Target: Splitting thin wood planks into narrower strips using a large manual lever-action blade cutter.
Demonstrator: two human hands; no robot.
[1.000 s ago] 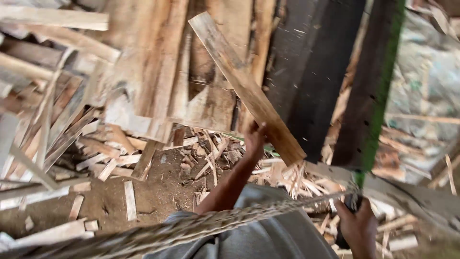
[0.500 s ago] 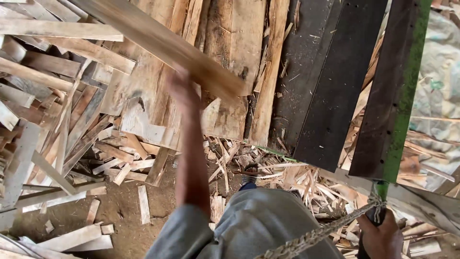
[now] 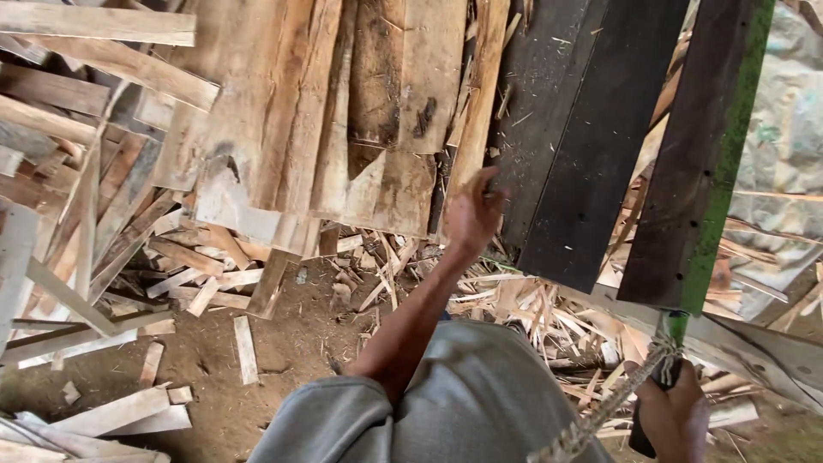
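Gone from the left hand (image 3: 473, 214) is the long plank; that hand now hangs released, fingers loose, against the narrow pale board (image 3: 482, 94) at twelve o'clock. Down at five o'clock, the right hand (image 3: 677, 416) is clenched around a dark handle (image 3: 664, 377) beside the rope (image 3: 600, 411).

The stacked planks (image 3: 377, 111) are showing tan and brown grain with dark knots and stains, while the two boards (image 3: 591, 137) beside them are looking near black, and the third dark board (image 3: 699, 163) is carrying a bright green edge. The ground (image 3: 291, 360) is showing reddish-brown dirt under pale straw-coloured splinters (image 3: 531, 300) and light offcuts. The sleeve (image 3: 463, 403) is showing plain grey, the rope (image 3: 609, 403) is looking beige and twisted, and the handle (image 3: 653, 403) is looking black.
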